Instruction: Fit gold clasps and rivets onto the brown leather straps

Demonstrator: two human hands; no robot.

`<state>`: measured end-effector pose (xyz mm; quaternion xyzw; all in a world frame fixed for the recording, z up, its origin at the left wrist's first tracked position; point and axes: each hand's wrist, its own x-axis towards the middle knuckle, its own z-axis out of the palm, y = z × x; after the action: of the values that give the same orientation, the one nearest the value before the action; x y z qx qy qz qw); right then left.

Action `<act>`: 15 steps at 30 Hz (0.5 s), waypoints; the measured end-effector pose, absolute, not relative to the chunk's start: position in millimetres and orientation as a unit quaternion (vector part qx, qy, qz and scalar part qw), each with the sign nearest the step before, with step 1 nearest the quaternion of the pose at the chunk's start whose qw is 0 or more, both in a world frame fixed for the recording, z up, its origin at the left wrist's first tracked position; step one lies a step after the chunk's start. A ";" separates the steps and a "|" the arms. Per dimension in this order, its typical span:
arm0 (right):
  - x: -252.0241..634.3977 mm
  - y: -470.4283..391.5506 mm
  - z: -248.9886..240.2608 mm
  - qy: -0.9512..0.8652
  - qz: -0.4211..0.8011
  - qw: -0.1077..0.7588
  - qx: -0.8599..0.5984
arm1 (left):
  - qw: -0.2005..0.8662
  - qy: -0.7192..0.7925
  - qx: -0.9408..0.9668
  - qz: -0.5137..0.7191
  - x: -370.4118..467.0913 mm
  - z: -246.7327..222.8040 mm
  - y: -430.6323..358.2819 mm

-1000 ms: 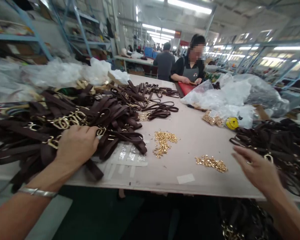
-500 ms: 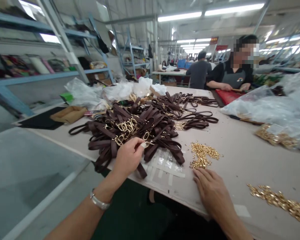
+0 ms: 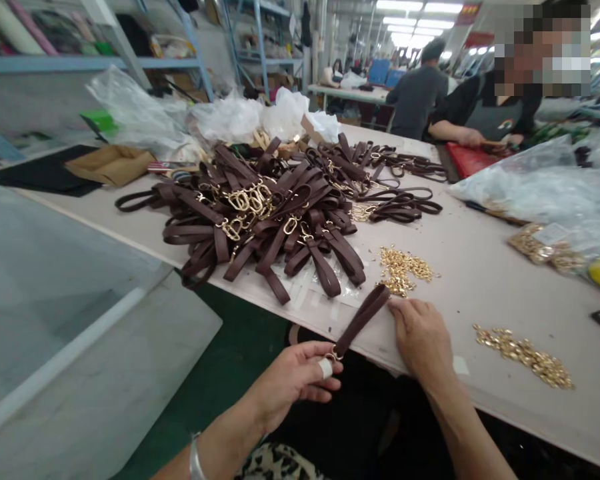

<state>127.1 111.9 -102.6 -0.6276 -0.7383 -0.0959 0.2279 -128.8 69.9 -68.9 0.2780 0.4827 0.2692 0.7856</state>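
A dark brown strap (image 3: 363, 320) with gold metal hardware is in my left hand (image 3: 300, 377), its fingers closed on the hardware end in front of the table edge. A white wrap covers one fingertip. The strap's looped end reaches up beside my right hand (image 3: 423, 337), which rests on the table with its fingers together; whatever they hold, if anything, is too small to make out. Just beyond it lies a pile of small gold pieces (image 3: 403, 270). A large heap of brown straps (image 3: 280, 213) with gold clasps covers the table's left part.
More gold pieces (image 3: 525, 353) lie on the table (image 3: 480, 280) at right. Clear plastic bags (image 3: 555, 180) stand at the right back, white ones (image 3: 240, 120) behind the heap. An open brown paper box (image 3: 111, 165) is at left. A person (image 3: 500, 113) works across the table.
My left hand has drawn back from the heap toward the table's front edge with a strap. My right hand's fingers have curled in. The view has tilted down.
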 end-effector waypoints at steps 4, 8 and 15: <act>126.6 113.4 -101.5 -0.722 -0.047 0.251 -0.643 | 0.768 0.496 0.300 0.272 -113.0 -79.2 69.7; 132.2 108.1 -101.5 -0.699 -0.028 0.293 -0.652 | 0.783 0.474 0.299 0.270 -106.0 -83.7 69.1; 124.4 61.3 -85.1 -0.493 0.322 0.500 -0.635 | 0.801 0.424 0.303 0.296 -106.3 -73.7 62.3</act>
<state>124.4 61.3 -85.1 -0.6351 -0.4934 0.3215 0.4999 -106.3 62.3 -73.7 0.3028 0.4237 0.2960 0.8007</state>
